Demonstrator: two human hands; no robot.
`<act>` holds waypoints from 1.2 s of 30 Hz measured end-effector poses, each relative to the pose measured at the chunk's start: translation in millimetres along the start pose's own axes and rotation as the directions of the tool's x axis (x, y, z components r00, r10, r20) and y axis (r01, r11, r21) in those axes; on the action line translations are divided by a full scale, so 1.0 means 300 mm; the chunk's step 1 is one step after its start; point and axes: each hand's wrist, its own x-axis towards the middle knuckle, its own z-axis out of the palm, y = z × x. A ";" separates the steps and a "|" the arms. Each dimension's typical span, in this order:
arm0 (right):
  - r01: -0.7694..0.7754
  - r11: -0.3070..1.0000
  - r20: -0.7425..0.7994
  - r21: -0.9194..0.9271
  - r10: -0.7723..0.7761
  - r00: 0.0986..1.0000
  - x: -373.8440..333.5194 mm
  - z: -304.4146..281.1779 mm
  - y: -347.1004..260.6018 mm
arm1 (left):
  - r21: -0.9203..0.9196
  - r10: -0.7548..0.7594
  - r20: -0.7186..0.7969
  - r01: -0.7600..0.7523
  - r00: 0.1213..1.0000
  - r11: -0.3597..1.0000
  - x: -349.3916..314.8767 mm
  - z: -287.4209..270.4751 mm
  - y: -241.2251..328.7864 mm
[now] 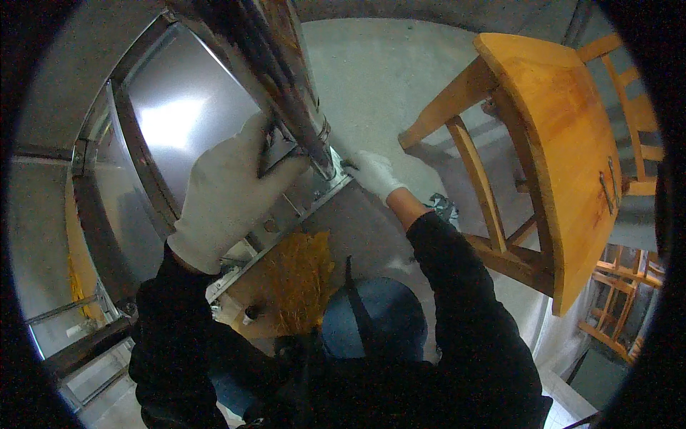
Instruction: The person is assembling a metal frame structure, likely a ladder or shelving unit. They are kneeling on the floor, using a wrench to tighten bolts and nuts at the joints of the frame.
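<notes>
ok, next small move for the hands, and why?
Probably a light test tug with the right hand at the near corner of the metal frame, the left hand steadying: the right hand is at that corner, the left just across the dark post. Exact grips are hard to read.

My left hand [229,196]: white-gloved, thumb and fingers parted at the metal frame [143,154]'s corner.
My right hand [373,174]: white-gloved, fingertips at that same corner, grip unclear.
Wooden chair [554,136]: on my right, slim dark things on its seat.
</notes>
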 end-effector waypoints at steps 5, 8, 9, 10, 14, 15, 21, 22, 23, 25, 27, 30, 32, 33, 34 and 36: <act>0.076 0.992 0.062 -0.098 -0.070 0.996 0.017 0.029 0.043 | 0.001 0.010 0.013 -0.010 1.000 1.000 0.009 0.005 0.021; 0.175 0.977 0.042 -0.120 -0.172 0.984 0.047 0.047 0.048 | 0.027 -0.001 0.009 0.001 1.000 1.000 0.004 -0.011 0.017; 0.210 0.970 0.036 -0.124 -0.207 0.978 0.053 0.050 0.054 | 0.024 -0.002 0.009 0.002 1.000 1.000 0.004 -0.010 0.016; 0.226 0.965 0.045 -0.133 -0.222 0.974 0.059 0.054 0.059 | 0.021 -0.003 0.008 0.003 1.000 1.000 0.003 -0.009 0.015; 0.271 0.935 0.106 -0.230 -0.252 0.962 0.066 0.037 0.064 | 0.019 0.005 0.003 -0.005 1.000 1.000 0.005 0.001 0.015; 0.283 0.922 0.125 -0.263 -0.258 0.958 0.069 0.032 0.063 | 0.012 0.006 0.005 -0.006 1.000 1.000 0.006 0.004 0.014; 0.441 0.838 0.202 -0.322 -0.394 0.897 0.094 -0.001 0.040 | 0.004 0.001 -0.006 -0.001 1.000 1.000 0.006 0.003 0.016; 0.478 0.805 0.220 -0.352 -0.425 0.878 0.098 -0.002 0.037 | 0.004 0.009 -0.017 -0.009 1.000 1.000 0.006 0.009 0.011; 0.514 0.769 0.240 -0.380 -0.455 0.857 0.104 -0.003 0.034 | 0.005 0.018 -0.027 -0.017 0.999 1.000 0.006 0.013 0.009; 0.582 0.693 0.278 -0.426 -0.512 0.813 0.111 -0.010 0.036 | 0.032 0.002 -0.012 -0.001 1.000 0.999 0.004 0.002 0.021; 0.646 0.613 0.315 -0.455 -0.568 0.760 0.117 -0.007 0.048 | 0.044 -0.011 0.000 0.011 1.000 0.999 0.004 0.004 0.024; 0.678 0.560 0.343 -0.476 -0.592 0.730 0.116 -0.006 0.043 | 0.053 -0.008 -0.016 0.009 1.000 0.999 0.002 0.007 0.018; 0.697 0.531 0.371 -0.482 -0.598 0.711 0.127 -0.004 0.038 | 0.044 0.028 -0.054 -0.025 0.998 0.999 0.002 0.015 0.011; 0.704 0.518 0.387 -0.485 -0.595 0.704 0.129 -0.004 0.041 | 0.046 0.018 -0.044 -0.016 0.999 0.999 0.003 0.015 0.014; 0.718 0.508 0.388 -0.475 -0.611 0.690 0.130 -0.003 0.043 | 0.048 0.008 -0.034 -0.006 0.999 0.999 0.004 0.011 0.022; 0.746 0.482 0.389 -0.460 -0.646 0.657 0.139 0.001 0.048 | 0.063 -0.020 -0.016 0.021 1.000 0.998 0.005 0.005 0.030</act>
